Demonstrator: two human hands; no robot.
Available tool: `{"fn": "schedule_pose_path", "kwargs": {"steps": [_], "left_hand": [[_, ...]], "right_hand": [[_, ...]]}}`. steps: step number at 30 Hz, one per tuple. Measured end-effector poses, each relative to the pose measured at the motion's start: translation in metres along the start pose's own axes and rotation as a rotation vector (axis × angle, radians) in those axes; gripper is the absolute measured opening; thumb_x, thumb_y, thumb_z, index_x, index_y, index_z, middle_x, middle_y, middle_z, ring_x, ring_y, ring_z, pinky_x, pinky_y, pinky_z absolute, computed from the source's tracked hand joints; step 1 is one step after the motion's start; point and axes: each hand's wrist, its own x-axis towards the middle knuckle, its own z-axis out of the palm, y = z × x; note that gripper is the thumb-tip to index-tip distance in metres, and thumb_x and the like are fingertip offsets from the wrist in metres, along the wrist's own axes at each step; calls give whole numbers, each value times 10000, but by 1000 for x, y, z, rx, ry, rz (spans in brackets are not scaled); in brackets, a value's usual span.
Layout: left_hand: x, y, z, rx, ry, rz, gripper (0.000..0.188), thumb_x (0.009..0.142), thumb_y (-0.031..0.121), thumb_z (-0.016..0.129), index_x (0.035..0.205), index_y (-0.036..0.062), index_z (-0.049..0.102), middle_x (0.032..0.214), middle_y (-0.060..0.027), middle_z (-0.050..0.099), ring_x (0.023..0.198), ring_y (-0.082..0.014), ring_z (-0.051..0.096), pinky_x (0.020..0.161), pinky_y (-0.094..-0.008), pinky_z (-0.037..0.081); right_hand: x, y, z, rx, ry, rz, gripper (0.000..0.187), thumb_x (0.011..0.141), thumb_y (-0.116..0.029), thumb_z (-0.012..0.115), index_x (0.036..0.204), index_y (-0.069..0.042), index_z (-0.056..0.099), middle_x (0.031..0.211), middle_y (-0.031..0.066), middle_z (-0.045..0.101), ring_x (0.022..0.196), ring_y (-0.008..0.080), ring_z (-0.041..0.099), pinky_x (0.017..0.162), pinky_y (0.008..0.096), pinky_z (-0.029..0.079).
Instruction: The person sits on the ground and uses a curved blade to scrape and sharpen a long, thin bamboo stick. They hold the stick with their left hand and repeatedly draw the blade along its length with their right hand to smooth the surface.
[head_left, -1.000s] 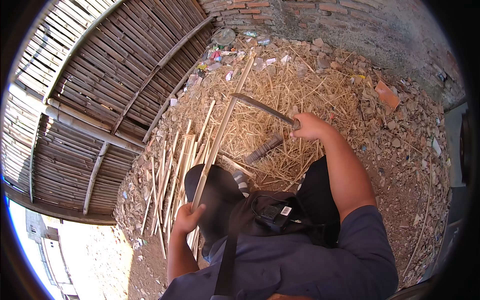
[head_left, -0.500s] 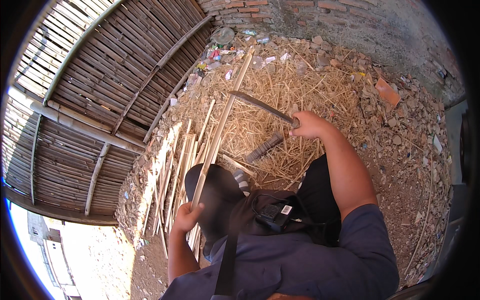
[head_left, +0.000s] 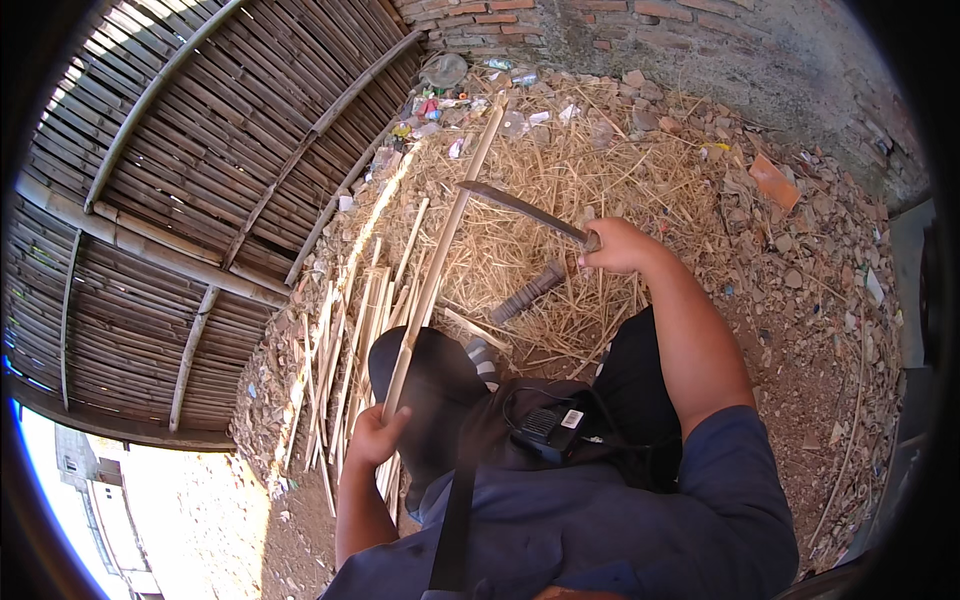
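Note:
A long, pale split bamboo strip [head_left: 437, 265] slants up and away across my left knee. Its near end is gripped in my left hand [head_left: 377, 434], fingers closed round it. My right hand [head_left: 612, 247] is wrapped round the handle of a machete [head_left: 525, 209] with a dark, slightly curved blade. The blade's tip lies at the strip's side, a little beyond mid-length; whether it cuts into it I cannot tell. Below the right hand, a ridged brown rod-like piece [head_left: 529, 292] rests on the straw. A bundle of split bamboo strips [head_left: 372, 310] lies beside my left leg.
Straw and shavings [head_left: 580, 170] cover the ground ahead, with scraps of litter [head_left: 430, 108] at the far left. A bamboo slat wall [head_left: 200, 200] stands on the left, a brick wall [head_left: 700, 40] at the back. A broken orange tile [head_left: 774, 183] lies at the right.
Both hands, the machete and the strip stay almost in place. Sunlight on the bamboo wall and the ground beside the bundle has shifted.

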Motion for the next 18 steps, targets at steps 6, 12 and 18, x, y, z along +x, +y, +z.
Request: {"fn": "schedule_pose_path", "kwargs": {"steps": [6, 12, 18], "left_hand": [[-9, 19, 9, 100, 63, -11, 296, 977, 272, 711, 924, -19, 704, 721, 25, 637, 634, -53, 544, 556, -246, 432], [-8, 20, 8, 82, 52, 2, 305, 971, 282, 718, 935, -20, 708, 724, 22, 641, 636, -50, 544, 559, -244, 432], [-7, 16, 6, 67, 44, -28, 306, 972, 285, 717, 926, -17, 704, 723, 22, 640, 635, -49, 543, 560, -243, 431]], "right_hand": [[-1, 1, -2, -57, 58, -18, 504, 804, -322, 839, 1173, -17, 684, 988, 210, 697, 949, 343, 687, 830, 429, 522], [3, 2, -2, -54, 39, -13, 521, 795, -348, 839, 1175, -22, 692, 1005, 227, 695, 975, 375, 680, 861, 452, 519], [10, 2, 4, -94, 87, -9, 503, 805, -324, 832, 1179, -19, 689, 1007, 226, 697, 967, 375, 681, 869, 452, 522]]}}
